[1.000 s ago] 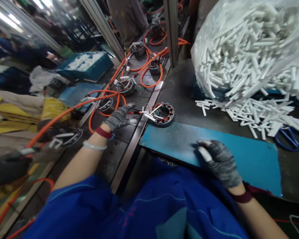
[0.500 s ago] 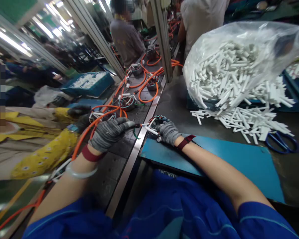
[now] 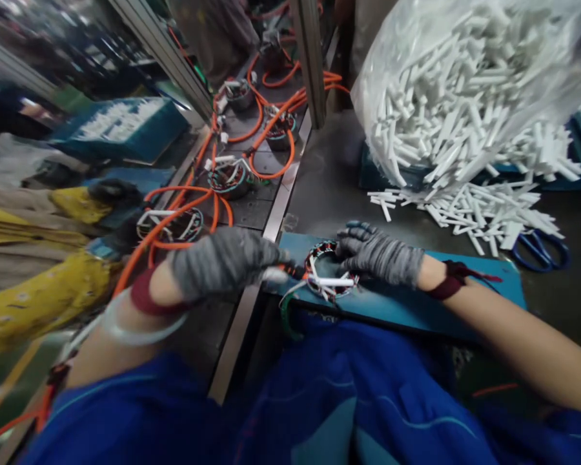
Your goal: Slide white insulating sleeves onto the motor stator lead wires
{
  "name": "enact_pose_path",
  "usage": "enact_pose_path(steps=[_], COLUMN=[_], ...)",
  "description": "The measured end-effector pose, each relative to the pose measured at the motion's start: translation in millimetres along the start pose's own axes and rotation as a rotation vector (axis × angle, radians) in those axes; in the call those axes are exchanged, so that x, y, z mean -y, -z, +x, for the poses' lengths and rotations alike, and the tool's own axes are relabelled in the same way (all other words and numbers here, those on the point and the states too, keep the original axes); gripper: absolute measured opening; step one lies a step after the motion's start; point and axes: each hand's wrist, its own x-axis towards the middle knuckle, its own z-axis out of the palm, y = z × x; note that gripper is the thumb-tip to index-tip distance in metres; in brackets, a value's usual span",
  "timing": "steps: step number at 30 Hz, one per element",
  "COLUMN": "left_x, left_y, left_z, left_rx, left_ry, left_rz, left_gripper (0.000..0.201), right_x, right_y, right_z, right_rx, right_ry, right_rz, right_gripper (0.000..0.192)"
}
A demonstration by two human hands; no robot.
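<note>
A round motor stator (image 3: 326, 274) with copper windings and white sleeved leads lies on the near left end of a blue mat (image 3: 469, 290). My right hand (image 3: 377, 258), in a grey knit glove, grips the stator's far rim. My left hand (image 3: 225, 261), also gloved, pinches the stator's wires (image 3: 283, 274) just left of the ring. A green wire loop (image 3: 286, 316) hangs off the mat's edge below them.
A clear bag of white sleeves (image 3: 465, 84) spills a pile (image 3: 469, 206) onto the grey bench, with blue scissors (image 3: 542, 248) beside it. Several stators with orange cables (image 3: 232, 174) ride the conveyor at left. Another person's yellow sleeve (image 3: 39, 297) reaches in from the left.
The stator has come from the bench's far edge onto the blue mat's near left end. My right hand moved from the mat to the stator; my left hand followed the wires toward me.
</note>
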Motion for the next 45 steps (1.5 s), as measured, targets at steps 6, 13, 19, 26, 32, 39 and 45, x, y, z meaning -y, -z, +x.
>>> enact_pose_path(steps=[6,13,19,26,32,39,45], left_x=[53.2,13.5,-37.3,-26.9,-10.4,-12.8,-26.0], left_y=[-18.3,-35.3,-58.1,-78.7,-82.9,-105.8,-103.1], left_z=[85.8,45.1,59.3,28.8,5.5,5.5,22.1], left_rx=[0.331,-0.019,-0.095,-0.141,-0.257,-0.344,-0.346], left_ry=[0.133,-0.074,-0.031,-0.040,-0.098,-0.099,-0.039], left_rz=[-0.490,-0.342,-0.277,-0.265,-0.206,-0.041,-0.101], left_gripper=[0.029,0.043,0.035,0.039,0.032,0.030,0.037], right_x=[1.2,50.0,37.4,40.3,54.9,62.1,55.1], right_y=[-1.9,-32.7,-34.2,-38.7,-52.6,-53.1,-31.1], right_z=[-39.9,-60.1,-30.9,-17.9,5.6,11.8,26.5], right_rx=[-0.359,-0.431,-0.359,-0.343,-0.289,-0.365,-0.485], right_ry=[-0.375,-0.330,-0.152,-0.070,-0.128,-0.309,-0.578], right_rz=[0.074,0.310,0.487,0.450,0.416,0.606,0.860], right_gripper=[0.049,0.038,0.045,0.047,0.042,0.053,0.037])
